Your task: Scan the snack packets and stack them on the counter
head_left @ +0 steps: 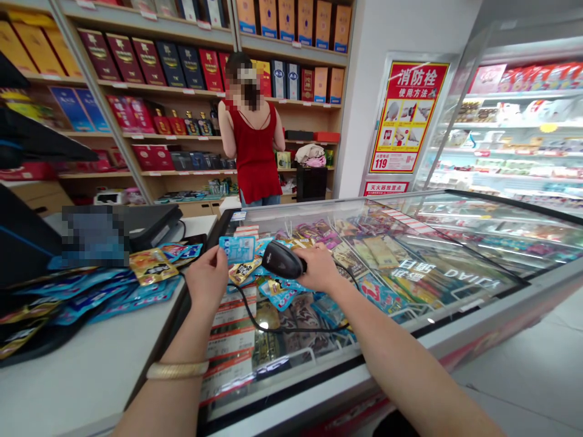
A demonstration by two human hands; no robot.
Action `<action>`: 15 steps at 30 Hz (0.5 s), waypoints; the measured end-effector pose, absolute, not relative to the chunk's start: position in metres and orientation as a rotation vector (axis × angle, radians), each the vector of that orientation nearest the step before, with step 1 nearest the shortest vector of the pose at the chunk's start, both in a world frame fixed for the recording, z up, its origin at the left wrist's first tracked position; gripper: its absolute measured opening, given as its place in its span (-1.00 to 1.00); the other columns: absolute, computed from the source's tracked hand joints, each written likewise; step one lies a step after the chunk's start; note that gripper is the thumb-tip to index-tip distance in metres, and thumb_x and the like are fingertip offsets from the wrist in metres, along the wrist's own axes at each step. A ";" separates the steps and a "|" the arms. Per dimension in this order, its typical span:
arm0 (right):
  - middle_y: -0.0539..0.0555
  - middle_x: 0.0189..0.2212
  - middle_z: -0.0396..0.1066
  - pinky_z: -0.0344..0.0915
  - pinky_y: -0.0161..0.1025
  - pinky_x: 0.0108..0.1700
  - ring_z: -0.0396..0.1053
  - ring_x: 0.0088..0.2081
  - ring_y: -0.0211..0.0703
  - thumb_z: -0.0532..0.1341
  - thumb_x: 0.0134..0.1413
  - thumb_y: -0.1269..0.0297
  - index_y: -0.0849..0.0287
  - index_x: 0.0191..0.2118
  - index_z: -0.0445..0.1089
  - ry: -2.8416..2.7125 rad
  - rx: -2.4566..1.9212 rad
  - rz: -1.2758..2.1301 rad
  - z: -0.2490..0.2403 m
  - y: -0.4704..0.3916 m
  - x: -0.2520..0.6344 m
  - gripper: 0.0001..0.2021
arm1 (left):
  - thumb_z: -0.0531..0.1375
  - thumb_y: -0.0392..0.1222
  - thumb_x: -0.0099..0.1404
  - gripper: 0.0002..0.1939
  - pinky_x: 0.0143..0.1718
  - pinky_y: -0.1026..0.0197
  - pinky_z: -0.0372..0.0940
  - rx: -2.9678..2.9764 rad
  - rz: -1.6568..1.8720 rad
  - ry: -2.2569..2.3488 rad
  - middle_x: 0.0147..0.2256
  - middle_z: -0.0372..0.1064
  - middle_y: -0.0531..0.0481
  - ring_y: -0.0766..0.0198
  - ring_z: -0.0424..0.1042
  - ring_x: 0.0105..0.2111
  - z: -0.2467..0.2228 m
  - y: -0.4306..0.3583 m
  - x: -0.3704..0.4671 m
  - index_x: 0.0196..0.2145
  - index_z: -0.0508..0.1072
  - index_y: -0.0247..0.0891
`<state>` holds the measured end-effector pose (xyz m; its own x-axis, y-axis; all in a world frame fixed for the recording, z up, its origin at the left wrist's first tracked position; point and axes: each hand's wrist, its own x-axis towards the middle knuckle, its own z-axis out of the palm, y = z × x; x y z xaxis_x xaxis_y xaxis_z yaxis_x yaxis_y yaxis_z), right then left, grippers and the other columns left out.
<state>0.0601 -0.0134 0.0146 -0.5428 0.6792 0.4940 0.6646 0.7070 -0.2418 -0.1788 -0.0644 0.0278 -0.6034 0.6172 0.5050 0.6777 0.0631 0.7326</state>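
Between the thumb and fingers of my left hand (pixel 208 273) is a small blue snack packet (pixel 237 249), held up over the left end of the glass-topped freezer (pixel 483 306). My right hand (pixel 320 267) is wrapped round a black barcode scanner (pixel 281 260), its head turned toward the packet. From the scanner a black cable (pixel 291 331) loops across the glass. Under and around the scanner lie more small packets, among them a blue one (pixel 279 295) and a gold-and-white one (pixel 245 271).
On the white counter (pixel 113 358) at left lie piled blue packets (pixel 136 297) and a gold packet (pixel 152 267), beside a black checkout device (pixel 152 227). A person in a red top (pixel 259 152) stands by the box-filled shelves. A lit display fridge (pixel 519 133) stands at right.
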 end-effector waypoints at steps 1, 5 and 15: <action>0.01 -0.35 0.57 0.07 -0.16 -0.09 0.47 -0.21 -0.04 0.32 -0.09 0.26 0.07 -0.24 0.46 -2.350 -1.028 0.032 0.015 -0.013 0.060 -0.78 | 0.06 -0.03 0.22 -0.64 -0.39 0.23 0.30 -1.368 -1.613 -2.247 -0.50 0.52 -0.01 0.11 0.52 -0.39 0.028 -0.064 -0.179 -0.31 0.61 -0.21; 0.02 -0.35 0.58 0.08 -0.17 -0.11 0.48 -0.22 -0.04 0.31 -0.09 0.24 0.07 -0.24 0.46 -2.356 -1.027 0.023 0.015 -0.012 0.061 -0.79 | 0.06 -0.04 0.22 -0.63 -0.38 0.22 0.32 -1.363 -1.635 -2.252 -0.49 0.54 -0.02 0.11 0.53 -0.39 0.026 -0.063 -0.180 -0.28 0.62 -0.22; 0.03 -0.31 0.58 0.08 -0.17 -0.09 0.47 -0.21 -0.04 0.33 -0.11 0.23 0.07 -0.20 0.48 -2.302 -1.042 0.033 0.012 -0.009 0.063 -0.73 | 0.11 -0.02 0.20 -0.64 -0.27 0.12 0.40 -1.354 -1.863 -2.246 -0.42 0.55 -0.04 0.08 0.53 -0.34 0.014 -0.054 -0.185 -0.26 0.61 -0.26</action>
